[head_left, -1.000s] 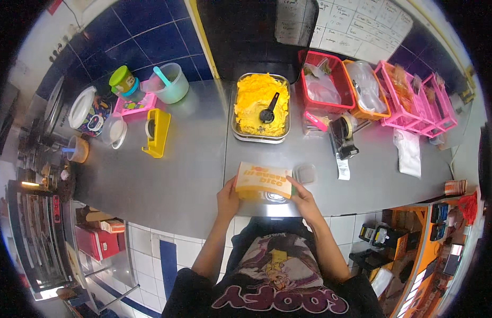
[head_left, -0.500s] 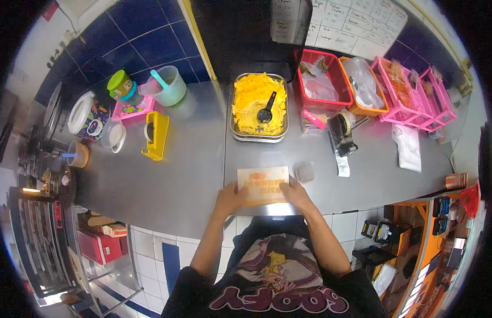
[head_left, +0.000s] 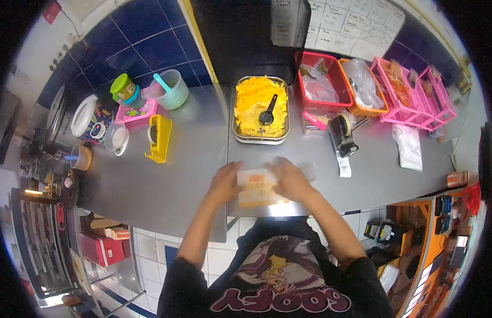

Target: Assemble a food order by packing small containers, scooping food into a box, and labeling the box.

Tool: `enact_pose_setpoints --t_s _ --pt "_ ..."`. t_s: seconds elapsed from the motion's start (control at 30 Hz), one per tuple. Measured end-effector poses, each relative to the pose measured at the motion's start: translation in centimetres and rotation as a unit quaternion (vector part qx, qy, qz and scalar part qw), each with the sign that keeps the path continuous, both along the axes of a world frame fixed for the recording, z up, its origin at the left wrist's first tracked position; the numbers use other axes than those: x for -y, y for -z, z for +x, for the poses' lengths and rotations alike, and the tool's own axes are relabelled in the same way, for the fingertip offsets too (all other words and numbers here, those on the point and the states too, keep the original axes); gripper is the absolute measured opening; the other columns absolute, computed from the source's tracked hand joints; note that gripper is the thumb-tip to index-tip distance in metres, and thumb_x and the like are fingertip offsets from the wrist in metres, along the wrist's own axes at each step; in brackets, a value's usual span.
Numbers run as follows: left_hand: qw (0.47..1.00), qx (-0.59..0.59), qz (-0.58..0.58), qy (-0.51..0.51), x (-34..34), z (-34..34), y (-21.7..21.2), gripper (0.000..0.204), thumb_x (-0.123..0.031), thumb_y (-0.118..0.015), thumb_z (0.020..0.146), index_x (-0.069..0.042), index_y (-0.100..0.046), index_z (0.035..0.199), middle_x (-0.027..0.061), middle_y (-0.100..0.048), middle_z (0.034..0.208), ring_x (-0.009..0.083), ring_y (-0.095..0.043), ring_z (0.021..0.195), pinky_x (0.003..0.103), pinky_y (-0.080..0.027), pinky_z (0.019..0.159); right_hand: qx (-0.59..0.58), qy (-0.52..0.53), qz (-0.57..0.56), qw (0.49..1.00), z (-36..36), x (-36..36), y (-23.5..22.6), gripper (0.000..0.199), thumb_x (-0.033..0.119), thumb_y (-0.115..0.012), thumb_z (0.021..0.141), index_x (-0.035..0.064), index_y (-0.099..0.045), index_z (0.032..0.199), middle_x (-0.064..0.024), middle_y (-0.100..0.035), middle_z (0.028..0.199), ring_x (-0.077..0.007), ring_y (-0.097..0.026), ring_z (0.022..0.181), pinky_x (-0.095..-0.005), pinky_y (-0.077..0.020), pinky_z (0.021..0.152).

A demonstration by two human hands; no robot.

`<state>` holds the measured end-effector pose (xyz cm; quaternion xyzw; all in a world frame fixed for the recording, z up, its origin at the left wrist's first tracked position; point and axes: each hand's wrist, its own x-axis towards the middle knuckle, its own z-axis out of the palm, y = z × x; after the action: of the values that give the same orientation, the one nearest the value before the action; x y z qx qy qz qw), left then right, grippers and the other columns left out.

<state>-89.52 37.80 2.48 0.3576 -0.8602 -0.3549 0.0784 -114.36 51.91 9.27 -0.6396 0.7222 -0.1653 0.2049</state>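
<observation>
Now | left hand [head_left: 223, 184], right hand [head_left: 290, 179] both grasping flat orange-printed packet [head_left: 258, 188] | steel counter [head_left: 166, 180]

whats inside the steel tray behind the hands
The tray is heaped with yellow food, and a black scoop lies in it. The food covers the tray's bottom and whatever lies under the heap.
</observation>
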Motion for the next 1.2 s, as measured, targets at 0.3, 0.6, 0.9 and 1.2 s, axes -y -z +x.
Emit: enact_pose_setpoints --t_s 0.3,0.6,0.9,1.2 --pt "0.955 0.117 -0.091 0.257 -9.3 -4.8 -6.8 0.109 -0.042 -0.087 0.060 -0.010 -0.036 0.150 0.0294 -0.033 0.145 0.0481 -0.029 0.138 0.061 -0.024 0.114 -0.077 -0.175 0.084 0.978 -1.3 -8.8 -1.9 0.101 0.032 -0.087 0.061 0.0194 -0.039 0.149 -0.0288 -0.036 0.145 -0.0433 -0.033 0.139 -0.0582 -0.0229 0.117" --pt "0.927 -0.040 -0.116 0.353 -21.4 -24.9 -3.4 0.096 -0.034 -0.083 0.065 -0.016 -0.041 0.149 0.0286 -0.039 0.140 0.0451 -0.036 0.134 0.056 -0.031 0.110 -0.128 -0.041 0.140 0.981 -17.5 -24.7 -2.9 0.097 0.037 -0.088 0.061 0.0192 -0.044 0.146 -0.0289 -0.040 0.140 -0.0463 -0.037 0.134 -0.0565 -0.0266 0.115" --pt "0.889 0.036 -0.149 0.432 -23.7 -42.5 -4.7 0.089 -0.032 -0.079 0.072 -0.032 -0.038 0.151 0.0218 -0.027 0.157 0.0421 -0.019 0.148 0.063 -0.022 0.114 -0.160 0.089 0.030 0.983 -30.5 -30.7 -0.3 0.089 0.050 -0.080 0.065 0.0203 -0.049 0.143 -0.0302 -0.041 0.139 -0.0479 -0.042 0.125 -0.0565 -0.0331 0.107" --pt "0.894 -0.266 0.084 -0.352 -18.8 -44.1 -2.3 0.029 -0.034 -0.064 0.094 -0.005 -0.067 0.098 0.0083 -0.065 0.096 0.0191 -0.060 0.089 0.035 -0.053 0.071 -0.093 0.177 -0.082 0.976 -34.3 -27.2 2.5 0.087 0.042 -0.082 0.062 0.0208 -0.053 0.141 -0.0301 -0.042 0.138 -0.0445 -0.040 0.125 -0.0561 -0.0288 0.107"
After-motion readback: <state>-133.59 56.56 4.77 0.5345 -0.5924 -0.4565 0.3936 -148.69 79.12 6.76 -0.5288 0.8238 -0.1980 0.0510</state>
